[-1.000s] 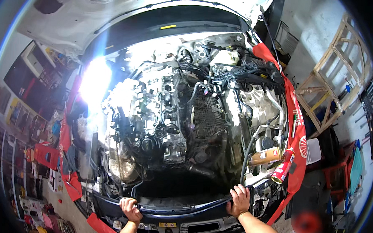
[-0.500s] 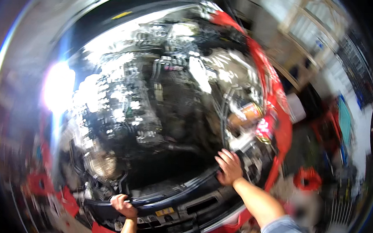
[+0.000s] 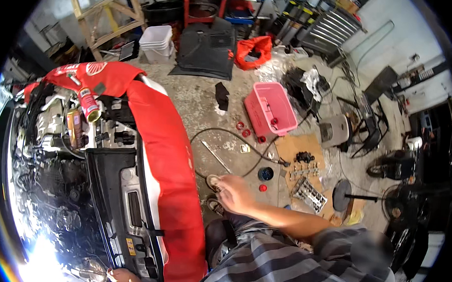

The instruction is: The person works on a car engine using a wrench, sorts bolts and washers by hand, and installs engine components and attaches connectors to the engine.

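Note:
My left hand [image 3: 121, 275], cut off at the lower edge, grips the inner edge of the car's black front panel [image 3: 102, 196], beside the engine [image 3: 50, 178]. My right hand [image 3: 229, 195] is in mid-air right of the red fender cover [image 3: 167, 163], above my shoe [image 3: 216, 207]; its fingers are blurred, and I cannot make out whether they hold anything. An orange-brown can [image 3: 74, 128] and a red can [image 3: 89, 105] rest on the engine bay's corner.
On the floor are a pink bin [image 3: 272, 115], a black hose [image 3: 221, 129], a dark container [image 3: 266, 174] and engine parts on cardboard [image 3: 293, 149]. A black panel [image 3: 199, 59], white bins [image 3: 156, 37], a wooden frame [image 3: 108, 20], a tool cabinet [image 3: 326, 29] and a scooter [image 3: 391, 171] stand around.
My view has swung right from the engine to the garage floor. My right hand has left the front edge and moved out over the floor; my left hand stays on the edge.

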Demonstrator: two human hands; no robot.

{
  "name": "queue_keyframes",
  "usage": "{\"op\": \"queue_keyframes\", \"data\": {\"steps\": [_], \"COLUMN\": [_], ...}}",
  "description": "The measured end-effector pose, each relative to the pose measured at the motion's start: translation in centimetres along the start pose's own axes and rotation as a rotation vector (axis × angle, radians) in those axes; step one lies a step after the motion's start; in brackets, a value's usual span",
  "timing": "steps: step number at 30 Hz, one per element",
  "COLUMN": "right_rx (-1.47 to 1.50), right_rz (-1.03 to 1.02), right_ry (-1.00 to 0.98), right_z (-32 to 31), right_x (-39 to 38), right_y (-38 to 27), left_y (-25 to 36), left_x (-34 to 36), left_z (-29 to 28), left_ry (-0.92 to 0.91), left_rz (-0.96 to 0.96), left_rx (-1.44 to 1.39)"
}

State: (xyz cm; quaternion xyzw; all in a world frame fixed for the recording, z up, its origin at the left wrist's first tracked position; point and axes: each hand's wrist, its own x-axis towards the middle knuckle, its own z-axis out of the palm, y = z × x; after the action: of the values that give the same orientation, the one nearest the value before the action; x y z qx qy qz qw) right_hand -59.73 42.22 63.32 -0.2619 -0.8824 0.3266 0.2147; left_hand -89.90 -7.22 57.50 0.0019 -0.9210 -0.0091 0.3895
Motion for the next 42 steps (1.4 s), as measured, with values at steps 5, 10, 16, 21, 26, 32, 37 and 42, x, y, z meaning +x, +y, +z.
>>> {"op": "queue_keyframes", "data": {"steps": [5,10,16,21,26,32,37,42], "right_rx": [-0.477,-0.448,-0.145,0.092,0.211,0.121,0.028,-0.086], "right_rz": [0.959,1.837,1.626,1.520,1.507,1.086,1.007,0.798], "right_ry": [0.007,0.360,0.230,0.048,-0.022,0.035,-0.002,0.180], "right_z": [-17.1,-22.1,-14.8,-10.8,-3.5,10.0,20.0,25.3], "right_x": [-28.8,-47.7,-44.6,-34.8,-23.9,-11.4,-6.1,-5.0], "right_y": [17.6,21.5,20.4,26.7,42.8,66.8,81.3,87.3], "left_y": [1.5,7.0,29.7,49.9,67.2,78.3,87.1,90.1], "left_x": [-1.1,1.4,2.2,-3.9,-18.2,-44.3,-62.5,-71.1], "left_z": [-1.1,-5.1,-9.3,-12.9,-9.9,11.1,25.6,30.3], "left_ry": [-0.527,-0.236,-0.211,-0.699,-1.444,-1.851,-1.774,-1.751], "left_rz": [-0.285,-0.153,0.120,0.296,0.215,0.432,0.995,0.990], "left_rx": [0.283,0.142,-0.422,-1.030,-0.976,-0.855,-0.705,-1.053]}}
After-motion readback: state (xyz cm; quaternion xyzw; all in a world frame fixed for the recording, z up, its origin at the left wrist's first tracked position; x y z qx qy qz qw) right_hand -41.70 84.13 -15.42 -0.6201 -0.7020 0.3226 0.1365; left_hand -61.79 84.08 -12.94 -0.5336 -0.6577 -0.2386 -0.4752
